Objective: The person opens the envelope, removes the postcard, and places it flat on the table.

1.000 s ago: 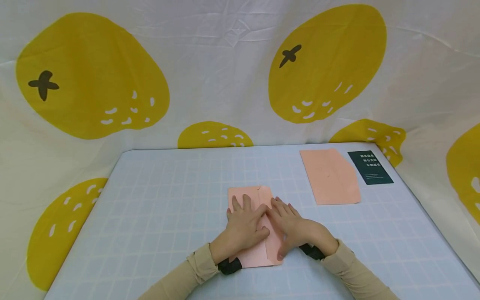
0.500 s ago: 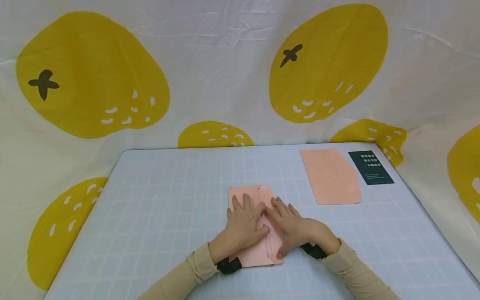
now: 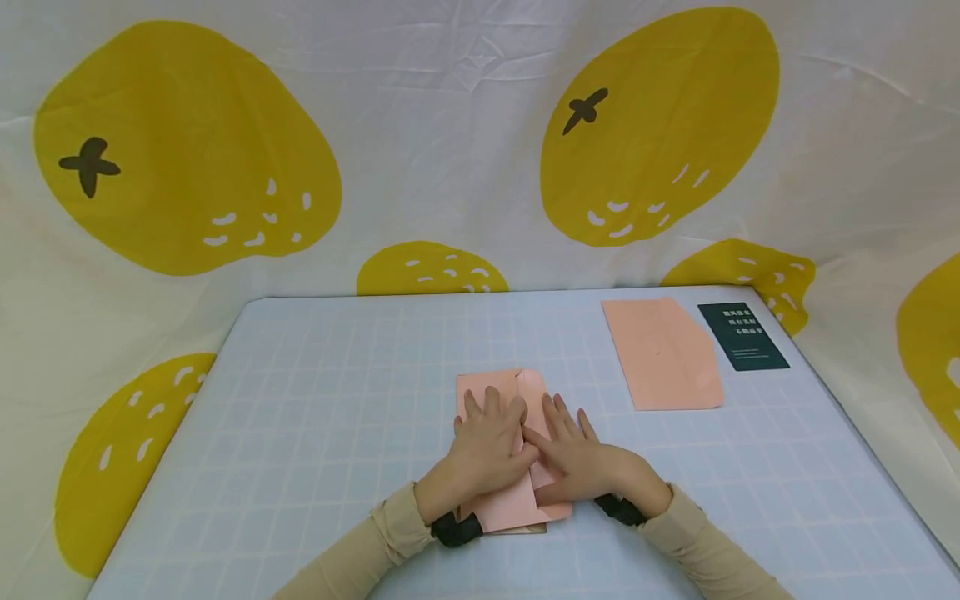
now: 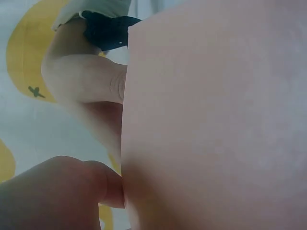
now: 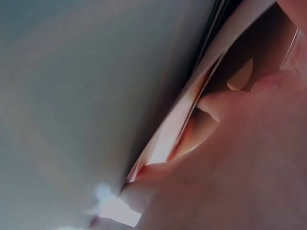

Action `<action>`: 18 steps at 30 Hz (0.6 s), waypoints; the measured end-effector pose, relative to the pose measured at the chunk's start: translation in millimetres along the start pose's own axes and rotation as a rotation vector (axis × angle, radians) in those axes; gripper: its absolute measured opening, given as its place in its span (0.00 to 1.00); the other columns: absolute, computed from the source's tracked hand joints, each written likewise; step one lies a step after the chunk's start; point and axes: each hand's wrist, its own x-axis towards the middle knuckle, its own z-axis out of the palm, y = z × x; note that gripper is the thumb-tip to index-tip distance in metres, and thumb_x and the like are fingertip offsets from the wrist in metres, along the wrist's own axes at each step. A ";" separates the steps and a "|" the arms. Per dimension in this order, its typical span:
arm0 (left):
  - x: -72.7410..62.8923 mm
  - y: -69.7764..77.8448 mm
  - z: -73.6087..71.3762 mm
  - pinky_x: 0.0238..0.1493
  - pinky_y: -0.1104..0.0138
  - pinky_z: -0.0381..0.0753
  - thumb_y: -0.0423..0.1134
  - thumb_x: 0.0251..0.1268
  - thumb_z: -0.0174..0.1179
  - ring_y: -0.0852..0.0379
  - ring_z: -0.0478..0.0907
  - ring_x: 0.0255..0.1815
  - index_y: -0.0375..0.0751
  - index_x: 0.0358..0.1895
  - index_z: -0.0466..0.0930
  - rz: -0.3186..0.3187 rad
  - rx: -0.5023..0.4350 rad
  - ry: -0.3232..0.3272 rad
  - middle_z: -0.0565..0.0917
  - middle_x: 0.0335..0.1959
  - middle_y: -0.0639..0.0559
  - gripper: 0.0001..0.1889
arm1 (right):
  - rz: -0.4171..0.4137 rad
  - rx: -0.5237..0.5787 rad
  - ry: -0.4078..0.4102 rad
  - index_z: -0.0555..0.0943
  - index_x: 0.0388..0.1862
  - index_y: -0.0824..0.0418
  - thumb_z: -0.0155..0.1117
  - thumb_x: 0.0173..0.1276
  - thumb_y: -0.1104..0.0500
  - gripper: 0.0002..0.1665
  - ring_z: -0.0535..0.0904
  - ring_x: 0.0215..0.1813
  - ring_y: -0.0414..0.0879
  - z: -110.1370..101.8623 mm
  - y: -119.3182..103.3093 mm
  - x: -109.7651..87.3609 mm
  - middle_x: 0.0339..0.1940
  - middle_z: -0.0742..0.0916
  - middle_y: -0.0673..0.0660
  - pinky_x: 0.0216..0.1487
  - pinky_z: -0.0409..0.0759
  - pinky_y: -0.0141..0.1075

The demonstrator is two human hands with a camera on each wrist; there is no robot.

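Note:
A pink envelope (image 3: 504,510), with a long seam and a flap strip on its right, lies on the table at the near middle. My left hand (image 3: 482,454) rests on its left part with fingers spread. The left thumb (image 4: 112,187) is at the paper's inner edge, near the right index finger. My right hand (image 3: 592,462) holds the flap side, with its thumb at the seam and longer fingers stretched over the right edge. In the right wrist view, fingers (image 5: 220,103) reach into a dark gap between paper layers. The envelope (image 4: 216,115) fills most of the left wrist view.
Another pink envelope-like sheet (image 3: 663,354) with a cut corner lies at the back right of the pale checked table (image 3: 337,400). Beside it is a dark green card (image 3: 744,336) with white print. A white curtain (image 3: 450,150) with yellow fruit shapes hangs behind.
My right thumb has moved left and up from the envelope's lower right corner to the seam. The envelope's lower right part has shifted slightly right, showing more brownish edge underneath. The left hand stays nearly still.

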 end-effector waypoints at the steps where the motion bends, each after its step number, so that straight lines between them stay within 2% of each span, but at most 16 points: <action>1: -0.1 0.1 0.0 0.43 0.35 0.75 0.55 0.62 0.51 0.17 0.60 0.63 0.47 0.50 0.70 0.003 0.006 0.000 0.68 0.58 0.32 0.19 | 0.006 -0.010 0.004 0.52 0.81 0.58 0.65 0.65 0.39 0.54 0.23 0.78 0.65 0.8 -1.1 0.4 0.78 0.35 0.72 0.71 0.29 0.66; 6: -0.2 -0.1 1.5 0.43 0.34 0.75 0.56 0.62 0.52 0.16 0.60 0.63 0.48 0.51 0.71 0.013 0.020 0.004 0.68 0.58 0.31 0.20 | 0.036 -0.044 0.012 0.55 0.80 0.59 0.63 0.64 0.41 0.52 0.24 0.78 0.65 3.4 -4.3 2.1 0.79 0.35 0.71 0.71 0.31 0.66; 18: -0.9 0.1 0.6 0.43 0.35 0.76 0.58 0.63 0.53 0.17 0.60 0.63 0.50 0.49 0.71 0.015 0.036 -0.013 0.68 0.59 0.31 0.19 | 0.043 -0.059 0.005 0.56 0.79 0.62 0.64 0.64 0.42 0.52 0.24 0.78 0.65 2.7 -4.7 3.3 0.78 0.35 0.72 0.71 0.32 0.67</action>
